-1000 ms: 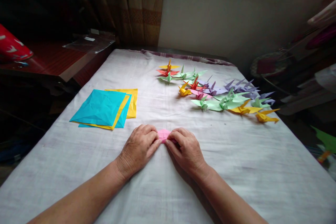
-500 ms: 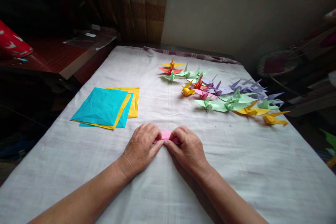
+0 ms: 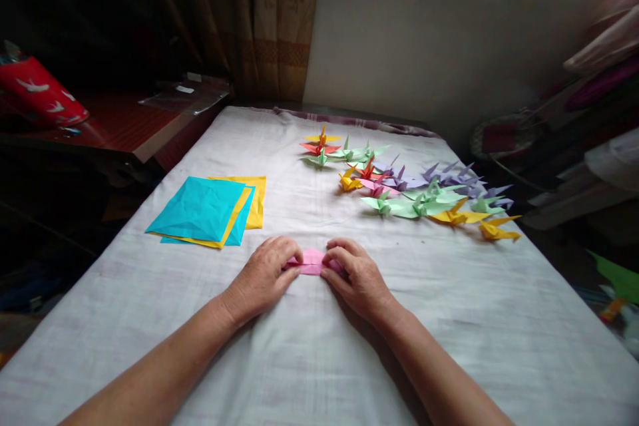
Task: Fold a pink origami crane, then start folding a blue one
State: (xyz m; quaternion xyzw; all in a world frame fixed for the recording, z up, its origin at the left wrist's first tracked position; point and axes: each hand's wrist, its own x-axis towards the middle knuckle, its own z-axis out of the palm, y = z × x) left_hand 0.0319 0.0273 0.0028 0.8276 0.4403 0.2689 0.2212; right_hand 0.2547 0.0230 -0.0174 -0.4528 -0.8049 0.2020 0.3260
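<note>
A small folded piece of pink paper (image 3: 312,262) lies on the white cloth between my hands, with a crease line running across its middle. My left hand (image 3: 269,269) pinches its left end between thumb and fingers. At the right end, my right hand (image 3: 355,275) grips the paper the same way, its fingers curled over the edge. Both ends of the paper are partly hidden under my fingers. Beyond my left hand lies a loose stack of blue and yellow paper squares (image 3: 200,210).
Several folded paper cranes (image 3: 382,205) in green, purple, yellow, red and pink stand in rows at the back right of the cloth-covered table (image 3: 279,373). On a brown side table at left are a red cylinder (image 3: 44,93) with white birds and a clear plastic bag (image 3: 192,94).
My thumbs have moved apart, and more of the pink paper's front half shows between my hands. The head view has tilted up a little.
</note>
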